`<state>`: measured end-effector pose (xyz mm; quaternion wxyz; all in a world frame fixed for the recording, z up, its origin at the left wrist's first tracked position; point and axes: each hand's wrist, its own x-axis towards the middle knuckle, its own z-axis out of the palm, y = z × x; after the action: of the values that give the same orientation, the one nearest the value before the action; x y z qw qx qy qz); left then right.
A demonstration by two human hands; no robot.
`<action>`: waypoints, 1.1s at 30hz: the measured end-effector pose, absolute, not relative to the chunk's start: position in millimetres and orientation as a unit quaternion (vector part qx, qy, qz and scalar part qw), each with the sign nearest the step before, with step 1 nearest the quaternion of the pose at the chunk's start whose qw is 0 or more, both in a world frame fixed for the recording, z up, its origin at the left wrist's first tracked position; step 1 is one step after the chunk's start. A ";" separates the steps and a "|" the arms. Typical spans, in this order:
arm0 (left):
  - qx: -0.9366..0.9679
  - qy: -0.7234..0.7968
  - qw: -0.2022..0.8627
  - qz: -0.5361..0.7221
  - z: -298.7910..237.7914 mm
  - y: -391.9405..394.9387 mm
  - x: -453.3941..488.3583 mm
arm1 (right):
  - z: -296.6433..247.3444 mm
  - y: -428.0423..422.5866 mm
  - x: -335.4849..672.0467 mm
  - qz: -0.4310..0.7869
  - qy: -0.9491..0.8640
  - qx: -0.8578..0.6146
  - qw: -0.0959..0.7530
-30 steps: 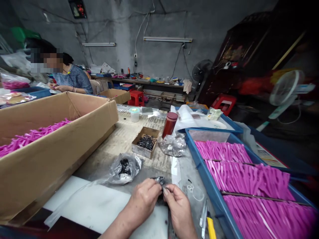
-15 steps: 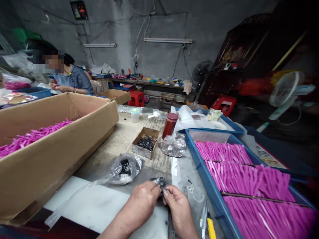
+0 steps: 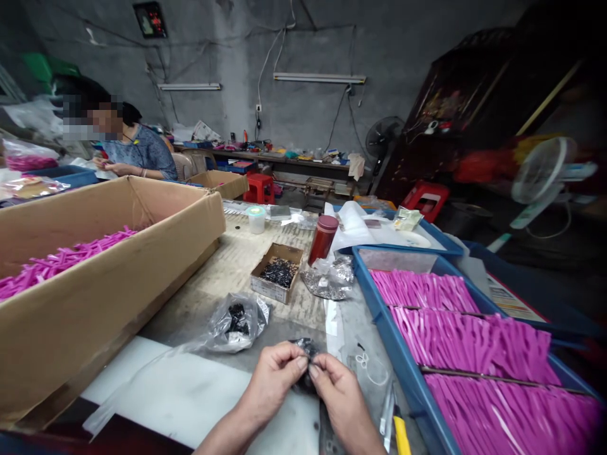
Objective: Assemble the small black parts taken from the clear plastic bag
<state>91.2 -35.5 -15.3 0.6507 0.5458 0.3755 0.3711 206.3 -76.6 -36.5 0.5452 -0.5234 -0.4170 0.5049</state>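
Observation:
My left hand (image 3: 275, 376) and my right hand (image 3: 339, 395) meet at the front of the table, thumbs and forefingers pinched nearly tip to tip. What the fingertips hold is too small to make out. Just behind and below them lies a shiny dark clump (image 3: 306, 349), like a plastic bag of black pieces, partly covered by my fingers. Left of it, a clear plastic bag (image 3: 253, 341) with black pieces inside lies crumpled. Farther back stands a small cardboard box (image 3: 270, 291) of small black parts. A white sheet (image 3: 190, 392) lies under my left forearm.
A large cardboard box (image 3: 114, 284) with pink strips bounds the left. At right, a blue tray (image 3: 403, 360) holds rows of pink strips. Near it lie a yellow-handled tool (image 3: 401, 433) and white string (image 3: 374, 376). A red canister (image 3: 324, 240) stands behind. Another person (image 3: 137, 151) sits far left.
My left hand has turned and drawn back a little from the dark clump, its thumb and forefinger now pinched facing the right hand's. The right hand has barely moved.

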 end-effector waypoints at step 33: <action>0.572 0.375 0.619 0.386 -30.0 -41.3 96.1 | -41.9 -78.3 203.8 0.433 -0.369 -0.543 0.617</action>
<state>96.1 -41.3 -30.0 0.6191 0.5717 0.3749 0.3863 203.8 -78.3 -41.9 0.6170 -0.5432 -0.3694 0.4334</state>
